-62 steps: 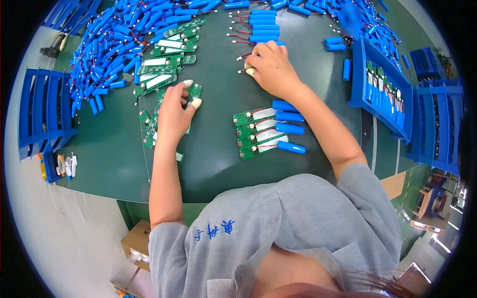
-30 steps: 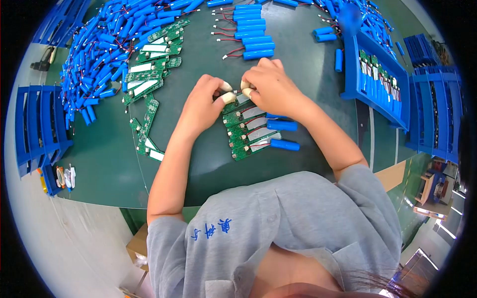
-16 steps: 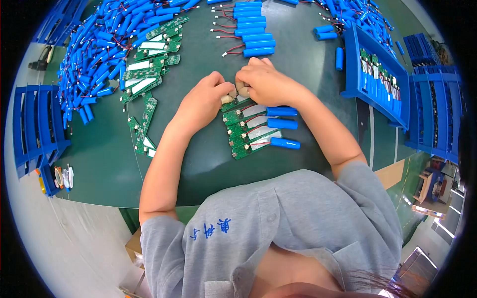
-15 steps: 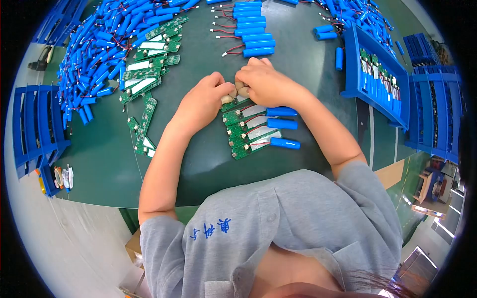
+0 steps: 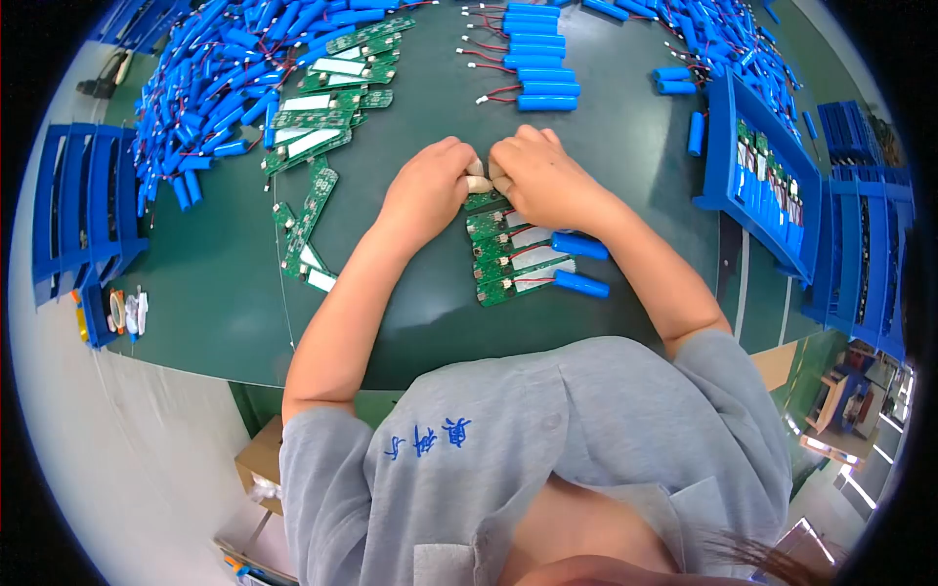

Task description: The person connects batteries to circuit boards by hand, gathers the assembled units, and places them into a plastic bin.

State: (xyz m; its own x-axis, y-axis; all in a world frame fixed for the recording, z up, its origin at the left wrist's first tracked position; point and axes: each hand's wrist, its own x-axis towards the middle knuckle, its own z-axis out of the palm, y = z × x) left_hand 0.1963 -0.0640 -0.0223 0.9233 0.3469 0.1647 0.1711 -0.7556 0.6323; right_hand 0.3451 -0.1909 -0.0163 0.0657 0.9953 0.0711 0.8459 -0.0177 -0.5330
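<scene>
"Fingers?"

"Left hand (image 5: 426, 192) and right hand (image 5: 549, 183): bent at one board (image 5: 480, 202); grip obscured, could not tell."

"Location?"

"Mid-worktop (image 5: 410, 327), between the battery row (image 5: 547, 88) and near edge, beside other boards (image 5: 494, 262)."

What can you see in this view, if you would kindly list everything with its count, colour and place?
Board at the fingertips: one, green, mostly hidden
Wired boards: four, green with pale strips, below the hands
Column of cells: several, blue, beyond the hands
Heaped cells: many, blue, far left and far right
Loose boards: many, green and white, left
Tray: one, blue, right, filled
Racks: several, blue, both sides
Cardboard box: one, brown, lower left
Workbench: one, dark green, centre
Shirt: one, grey, bottom
Left hand: one, pale finger covers, centre
Right hand: one, pale finger covers, centre
</scene>
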